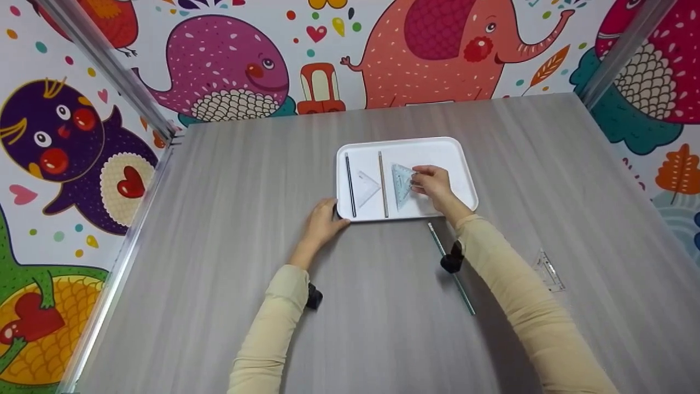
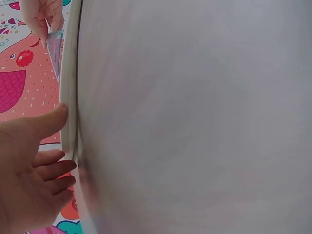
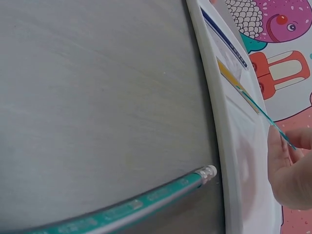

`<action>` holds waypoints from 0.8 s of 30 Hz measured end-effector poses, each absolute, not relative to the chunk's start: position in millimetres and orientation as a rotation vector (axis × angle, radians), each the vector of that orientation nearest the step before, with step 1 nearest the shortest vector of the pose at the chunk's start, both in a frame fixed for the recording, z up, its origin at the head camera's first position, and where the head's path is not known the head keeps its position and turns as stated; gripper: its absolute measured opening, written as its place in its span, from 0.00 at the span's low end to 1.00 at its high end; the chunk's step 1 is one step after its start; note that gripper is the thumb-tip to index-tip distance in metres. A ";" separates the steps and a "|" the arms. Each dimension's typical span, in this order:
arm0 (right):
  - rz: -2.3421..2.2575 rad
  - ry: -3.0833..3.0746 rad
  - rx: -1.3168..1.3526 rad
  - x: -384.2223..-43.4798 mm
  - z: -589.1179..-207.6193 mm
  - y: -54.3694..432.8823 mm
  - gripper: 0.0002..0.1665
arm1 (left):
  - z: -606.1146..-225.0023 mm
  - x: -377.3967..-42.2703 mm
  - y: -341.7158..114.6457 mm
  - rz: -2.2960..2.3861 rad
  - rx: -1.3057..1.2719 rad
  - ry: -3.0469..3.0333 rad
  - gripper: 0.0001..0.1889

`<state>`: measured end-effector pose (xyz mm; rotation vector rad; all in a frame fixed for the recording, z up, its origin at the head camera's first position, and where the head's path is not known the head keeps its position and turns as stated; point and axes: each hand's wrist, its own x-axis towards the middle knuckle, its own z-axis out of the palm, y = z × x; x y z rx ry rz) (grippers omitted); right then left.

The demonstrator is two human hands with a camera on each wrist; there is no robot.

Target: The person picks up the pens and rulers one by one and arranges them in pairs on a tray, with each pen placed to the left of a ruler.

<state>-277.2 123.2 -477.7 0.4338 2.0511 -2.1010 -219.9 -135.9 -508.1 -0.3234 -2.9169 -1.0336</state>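
Observation:
My right hand (image 1: 433, 185) pinches a light-blue triangular set square (image 1: 401, 186) by its edge, over the right half of a white tray (image 1: 462, 158). In the right wrist view the set square (image 3: 265, 116) appears edge-on, tilted above the tray. My left hand (image 1: 320, 223) touches the tray's near left corner with extended fingers, the thumb along the near rim. Inside the tray lie a dark pencil (image 1: 350, 186), a clear set square (image 1: 367, 189) and a gold-brown pencil (image 1: 383, 186), side by side.
A green pencil (image 1: 465, 298) with a white eraser end lies on the grey table (image 1: 246, 219), partly under my right forearm. Farther right is a clear set square (image 1: 549, 271). Metal posts and walls printed with cartoon animals border the table.

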 end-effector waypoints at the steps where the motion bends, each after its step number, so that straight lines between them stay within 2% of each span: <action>1: -2.100 2.059 0.437 -277.3 -477.9 122.9 0.21 | -509.0 -220.3 -135.9 -1.030 -0.326 -2.918 0.28; 24: -2.113 2.086 0.494 -279.4 -485.1 116.0 0.19 | -499.5 -215.1 -132.5 -1.006 -0.323 -2.936 0.27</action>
